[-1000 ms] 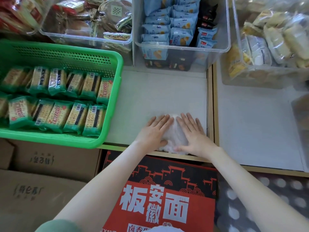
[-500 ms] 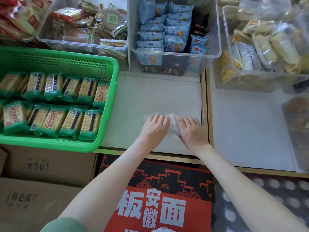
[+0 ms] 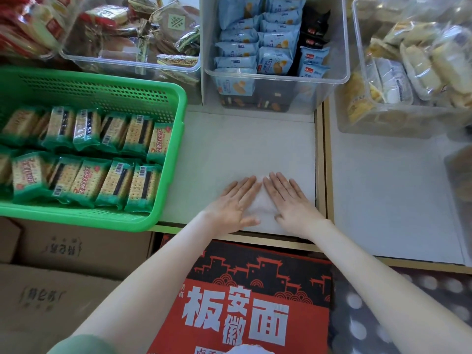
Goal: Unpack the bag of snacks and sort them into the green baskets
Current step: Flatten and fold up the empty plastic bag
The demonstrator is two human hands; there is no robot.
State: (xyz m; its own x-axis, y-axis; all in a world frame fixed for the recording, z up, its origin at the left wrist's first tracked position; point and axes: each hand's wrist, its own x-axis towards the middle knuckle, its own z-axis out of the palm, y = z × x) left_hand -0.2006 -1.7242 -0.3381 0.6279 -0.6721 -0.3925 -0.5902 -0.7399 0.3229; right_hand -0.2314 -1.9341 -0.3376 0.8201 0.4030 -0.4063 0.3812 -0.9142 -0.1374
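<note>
Head view: white shelf (image 3: 242,144) beside green basket (image 3: 179,149)

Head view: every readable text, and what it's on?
"板 安徽 面": big white characters on the red carton.
Cracker packs in the green basket: red labels and barcodes, too blurred to read.
Blue packets: print too small.
Brown cartons: stamps too faint.

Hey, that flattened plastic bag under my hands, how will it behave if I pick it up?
The plastic bag looks thin and translucent, so probably floppy and very light. Left hand and right hand press it flat; it may puff up when released.
</note>
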